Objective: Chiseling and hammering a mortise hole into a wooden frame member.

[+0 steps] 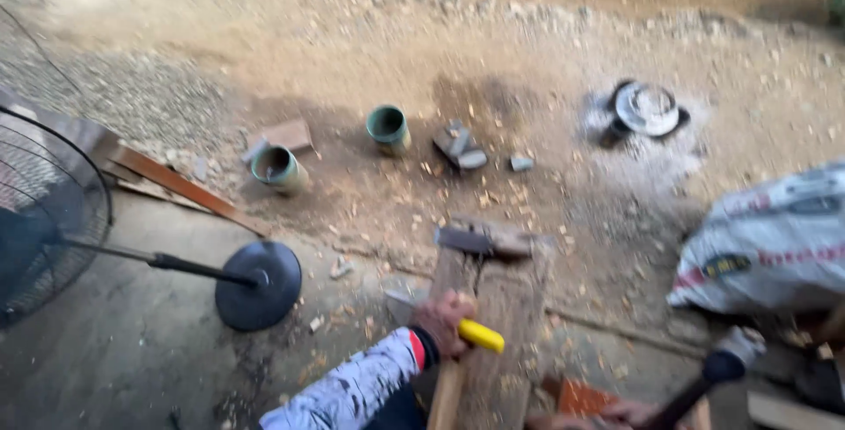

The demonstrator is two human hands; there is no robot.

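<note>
A yellow-tipped wooden handle [466, 346] is gripped by the left hand [443, 323] over a wooden block [502, 307], while a dark-headed tool [717, 368] is clasped by the right hand [629, 413] (partly out of frame).

toppled pedestal fan [53, 219], 2 green pots [388, 127], white sack [770, 241], metal pan [647, 109]

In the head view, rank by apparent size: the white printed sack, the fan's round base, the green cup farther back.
1. White printed sack, cut off by the frame edge
2. Fan's round base
3. Green cup, though it lies farther away
</note>
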